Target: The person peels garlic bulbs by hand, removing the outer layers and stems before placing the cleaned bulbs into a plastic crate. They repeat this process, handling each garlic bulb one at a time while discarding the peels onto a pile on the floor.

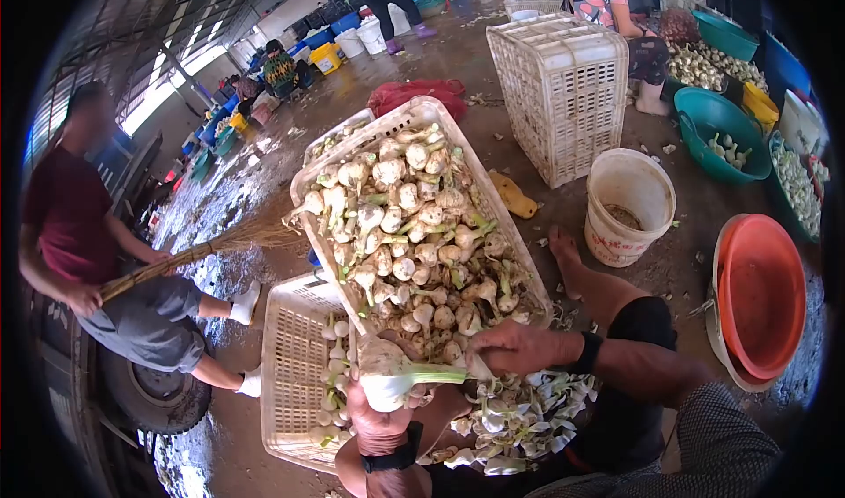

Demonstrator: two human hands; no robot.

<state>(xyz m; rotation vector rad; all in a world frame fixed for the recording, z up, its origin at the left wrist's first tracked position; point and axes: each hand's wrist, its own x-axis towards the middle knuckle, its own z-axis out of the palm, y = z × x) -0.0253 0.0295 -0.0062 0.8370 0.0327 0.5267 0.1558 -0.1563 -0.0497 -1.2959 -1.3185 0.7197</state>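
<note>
In the lower centre of the frame, a large garlic bulb (384, 389) is held by the left hand (378, 419); its pale base is cradled from below by bent fingers, and its green stem is pointed toward the right. Just right of it, the right hand (526, 348) is held with fingers curled inward and thumb brought close to them. A pale scrap (479, 364) is seen at these fingertips, but whether it is gripped cannot be made out. A dark band is worn on each wrist.

Beneath the hands, at the bottom centre, a heap of white peelings (528, 419) is gathered. The middle of the frame is filled by a tilted crate (431, 106) heaped with untrimmed bulbs (405, 225). Cleaner bulbs (334, 370) are held in a second crate (292, 370) at lower left. A white bucket (616, 250) is stood right of centre, and red basins (764, 295) are placed at the right edge. At the left, a broom (198, 253) is gripped by another person (75, 207).
</note>
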